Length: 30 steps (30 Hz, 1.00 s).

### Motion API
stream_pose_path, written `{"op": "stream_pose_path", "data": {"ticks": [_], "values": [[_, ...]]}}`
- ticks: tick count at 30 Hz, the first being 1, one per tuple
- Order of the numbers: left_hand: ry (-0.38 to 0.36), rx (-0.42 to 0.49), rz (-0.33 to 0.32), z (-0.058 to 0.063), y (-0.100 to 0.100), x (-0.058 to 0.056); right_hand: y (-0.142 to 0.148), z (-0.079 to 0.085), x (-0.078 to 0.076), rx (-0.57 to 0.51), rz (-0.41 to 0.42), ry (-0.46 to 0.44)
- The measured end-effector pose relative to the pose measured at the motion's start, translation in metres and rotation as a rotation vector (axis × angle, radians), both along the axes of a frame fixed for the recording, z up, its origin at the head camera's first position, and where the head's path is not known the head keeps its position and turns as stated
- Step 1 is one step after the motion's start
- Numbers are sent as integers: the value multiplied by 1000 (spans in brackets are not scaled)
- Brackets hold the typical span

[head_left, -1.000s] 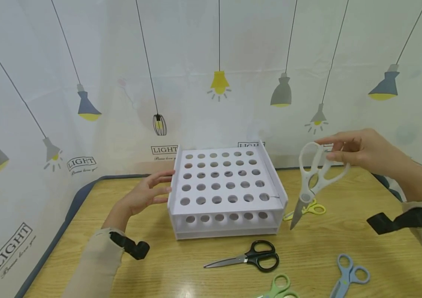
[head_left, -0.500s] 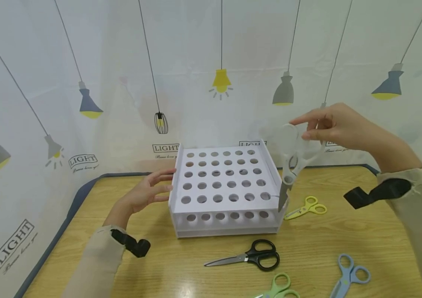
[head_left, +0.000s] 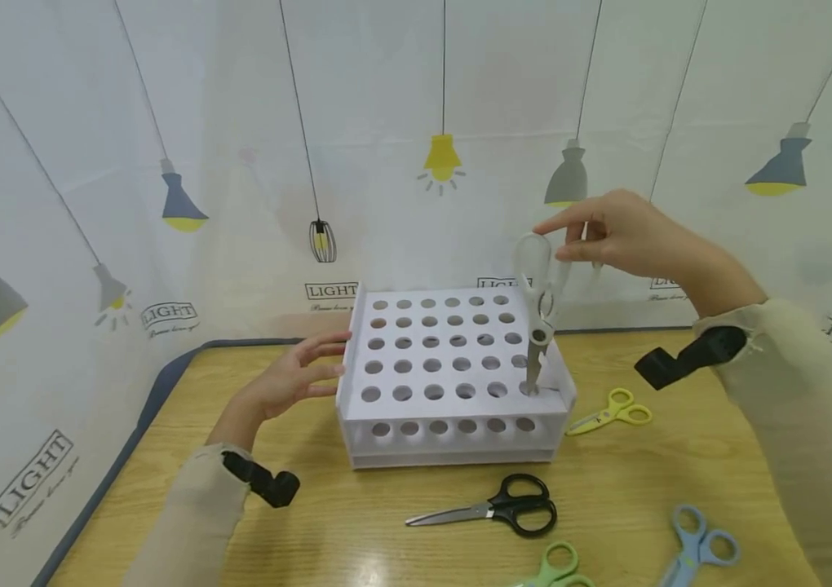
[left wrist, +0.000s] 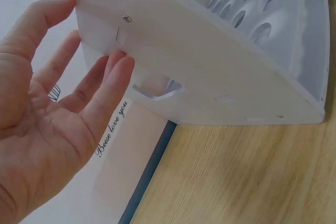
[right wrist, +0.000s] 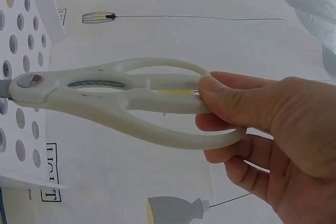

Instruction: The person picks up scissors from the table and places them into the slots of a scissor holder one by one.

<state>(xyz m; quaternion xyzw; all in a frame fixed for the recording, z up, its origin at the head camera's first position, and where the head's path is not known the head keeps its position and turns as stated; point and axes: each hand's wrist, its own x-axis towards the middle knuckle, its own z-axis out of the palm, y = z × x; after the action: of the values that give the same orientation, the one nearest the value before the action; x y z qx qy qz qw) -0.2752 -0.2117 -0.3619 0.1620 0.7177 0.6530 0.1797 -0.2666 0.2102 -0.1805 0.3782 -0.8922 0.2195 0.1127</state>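
Observation:
My right hand (head_left: 625,232) pinches white-handled scissors (right wrist: 42,87) by their finger loops, blades pointing down. In the head view the blade tip is at the front right hole of a white rack (head_left: 453,450) with rows of round holes; how far it reaches in cannot be told. On the rack's left side, my left hand (head_left: 287,381) rests its fingertips against the outer wall. The left wrist view shows those fingers (left wrist: 118,74) spread and loosely bent, holding nothing.
Black scissors (head_left: 522,507) lie in front of the rack, yellow scissors (head_left: 610,412) to its right. Green scissors (head_left: 557,567) and blue scissors (head_left: 693,546) lie nearer the front of the wooden table (head_left: 328,530). A lamp-printed curtain (head_left: 387,98) hangs behind.
My right hand has carried the white scissors leftward, from right of the rack to over its front right hole, and the blades have turned more upright. My left hand has stayed at the rack's side.

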Motion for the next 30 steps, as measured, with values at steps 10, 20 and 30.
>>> {"op": "stream_pose_path", "data": {"ticks": [10, 20, 30], "values": [[-3, 0, -5, 3, 3, 1, -8, 1, -4, 38, 9, 20], [1, -2, -1, 4, 0, 0, -16, -5, -9, 34, 15, 2], [-10, 6, 7, -1, 0, -1, -20, -33, -9, 69, 36, -7]]}}
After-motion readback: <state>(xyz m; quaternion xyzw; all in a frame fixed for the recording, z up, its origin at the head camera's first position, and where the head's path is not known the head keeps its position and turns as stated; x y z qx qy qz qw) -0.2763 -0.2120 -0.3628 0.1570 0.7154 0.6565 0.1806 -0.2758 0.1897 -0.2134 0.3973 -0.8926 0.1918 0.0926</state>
